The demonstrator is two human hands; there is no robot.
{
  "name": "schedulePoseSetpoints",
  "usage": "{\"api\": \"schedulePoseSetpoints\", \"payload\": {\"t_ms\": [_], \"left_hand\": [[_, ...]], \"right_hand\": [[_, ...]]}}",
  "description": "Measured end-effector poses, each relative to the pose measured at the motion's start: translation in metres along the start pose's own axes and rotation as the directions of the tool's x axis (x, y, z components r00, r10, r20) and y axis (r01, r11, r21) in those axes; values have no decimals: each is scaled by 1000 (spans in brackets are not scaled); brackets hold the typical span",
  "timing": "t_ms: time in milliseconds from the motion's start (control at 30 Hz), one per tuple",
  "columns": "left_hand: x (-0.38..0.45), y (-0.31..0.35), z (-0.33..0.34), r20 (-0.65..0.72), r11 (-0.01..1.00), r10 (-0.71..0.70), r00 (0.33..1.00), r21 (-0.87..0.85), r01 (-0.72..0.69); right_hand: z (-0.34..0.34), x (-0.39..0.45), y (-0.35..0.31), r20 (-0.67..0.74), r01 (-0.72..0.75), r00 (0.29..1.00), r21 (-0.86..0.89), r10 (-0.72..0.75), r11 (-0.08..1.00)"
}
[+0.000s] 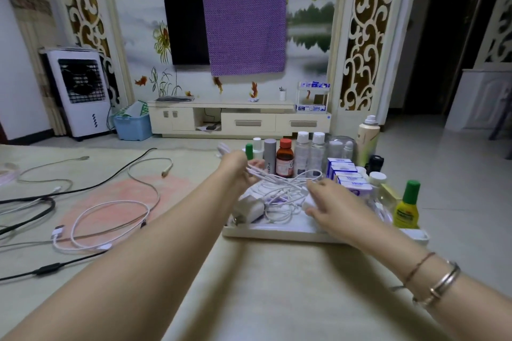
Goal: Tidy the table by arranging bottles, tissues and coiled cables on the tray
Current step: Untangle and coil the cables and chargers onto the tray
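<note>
Left hand: the left hand (pixel 237 167) pinches strands of the white cable bundle (pixel 279 191) above the tray's far left part.
Right hand: the right hand (pixel 333 203), fingers spread flat, presses on the bundle's right side.
Tray: the white tray (pixel 277 232) holds the bundle, a white charger (pixel 249 209), bottles (pixel 284 158) along its far edge and tissue packs (pixel 347 176) at right.
Table, left: loose cables (pixel 110 219) lie well apart from the tray.

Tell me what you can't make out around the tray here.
- Head view: left hand fingers, turned away; what they do with the white cables is unclear.
- Tray right side, behind the right hand.
- Brown bottle label, too blurred.
- Tissue packs print, too small.
</note>
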State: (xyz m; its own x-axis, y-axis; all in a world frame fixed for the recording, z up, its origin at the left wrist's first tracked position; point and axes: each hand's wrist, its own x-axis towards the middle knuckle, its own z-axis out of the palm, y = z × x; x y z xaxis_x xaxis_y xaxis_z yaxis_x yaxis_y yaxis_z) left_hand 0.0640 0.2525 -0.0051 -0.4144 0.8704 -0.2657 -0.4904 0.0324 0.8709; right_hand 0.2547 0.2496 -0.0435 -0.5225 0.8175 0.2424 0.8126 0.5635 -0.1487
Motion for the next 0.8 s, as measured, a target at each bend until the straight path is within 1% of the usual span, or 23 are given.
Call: {"api": "schedulePoseSetpoints", "payload": {"t_ms": [167,267,367,467,533,600,667,700,733,800], "left_hand": [[31,-26,14,-34,988,-87,996,-134,82],[39,-36,17,-32,982,-108,994,-157,102],[44,-39,19,-46,993,-102,994,-69,99],[46,-43,24,-117,993,-97,988,61,104],[49,-48,28,-139,983,-86,986,148,107],[51,-53,30,-138,975,-82,987,196,109],[51,-53,33,-111,972,-99,989,203,120],[50,-52,32,-94,972,-108,990,200,125],[47,-51,30,-78,972,-117,990,195,131],[44,-50,25,-45,968,-124,991,216,131]], "right_hand": [[15,17,11,-13,-19,1000,-28,19,999],[23,19,9,35,-30,999,-58,32,998],[27,18,6,62,-57,996,-93,63,994],[26,16,5,93,-83,992,-73,89,994],[24,17,3,96,-82,992,-13,83,997],[22,20,-1,6,-12,1000,86,12,996],[22,25,-9,-87,77,994,216,-59,973],[22,28,-14,-99,125,990,283,-100,951],[23,31,-19,-82,164,986,337,-144,927],[29,35,-23,-40,210,977,388,-211,898]]}}
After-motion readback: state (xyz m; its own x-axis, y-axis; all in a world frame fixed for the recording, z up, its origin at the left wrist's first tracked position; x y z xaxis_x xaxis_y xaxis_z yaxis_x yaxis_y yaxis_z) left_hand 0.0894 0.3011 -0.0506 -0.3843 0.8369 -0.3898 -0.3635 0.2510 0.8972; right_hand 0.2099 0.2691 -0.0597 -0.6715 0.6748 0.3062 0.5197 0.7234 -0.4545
